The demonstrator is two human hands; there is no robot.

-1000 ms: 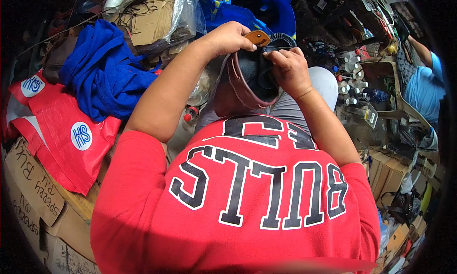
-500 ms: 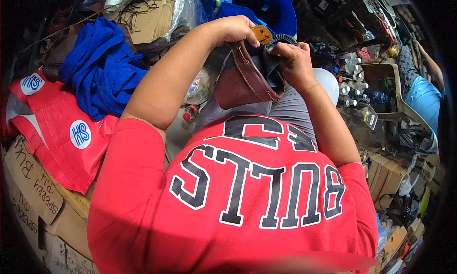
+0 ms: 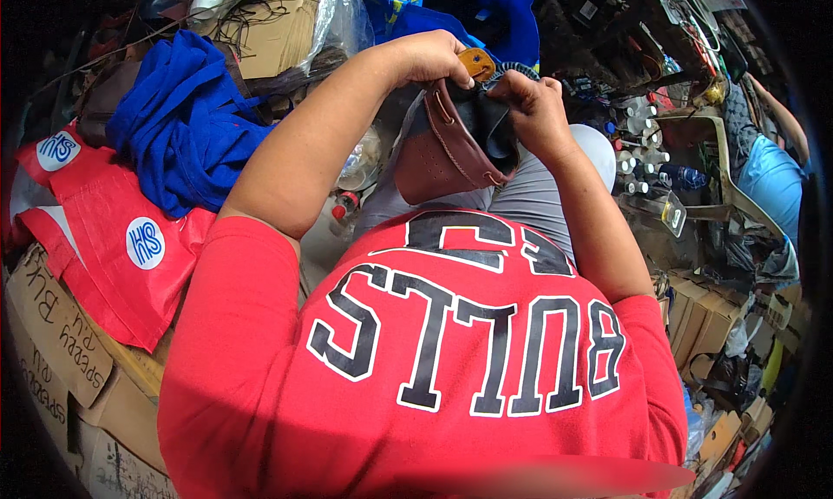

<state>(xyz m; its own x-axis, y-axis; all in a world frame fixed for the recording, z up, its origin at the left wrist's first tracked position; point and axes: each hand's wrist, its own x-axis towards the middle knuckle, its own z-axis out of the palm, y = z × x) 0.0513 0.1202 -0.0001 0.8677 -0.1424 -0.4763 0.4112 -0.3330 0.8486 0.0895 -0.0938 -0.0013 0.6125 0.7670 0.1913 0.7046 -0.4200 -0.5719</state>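
A brown leather shoe upper point(image 3: 425, 156) hangs above my lap, its dark lining turned toward the right. A thin leather lace runs along its side through eyelets, and small punched holes dot the leather. My left hand point(image 3: 436, 58) is closed on its upper left edge, beside a tan leather tab point(image 3: 476, 63) with small holes. Opposite, my right hand point(image 3: 534, 110) pinches the dark edge of the upper, fingers curled; the exact grip is partly hidden. Beneath it are my grey-trousered legs point(image 3: 555, 187).
To the left lie a blue cloth point(image 3: 186, 126) and a red bag point(image 3: 104, 230) over cardboard boxes point(image 3: 61, 334). A blue bag point(image 3: 495, 17) stands ahead. On the right are several small bottles point(image 3: 642, 152), a frame point(image 3: 727, 165) and another person's blue-clothed body point(image 3: 772, 187).
The shoe upper has tilted slightly, showing a little more of its dark inside. Both hands keep their hold in nearly the same place.
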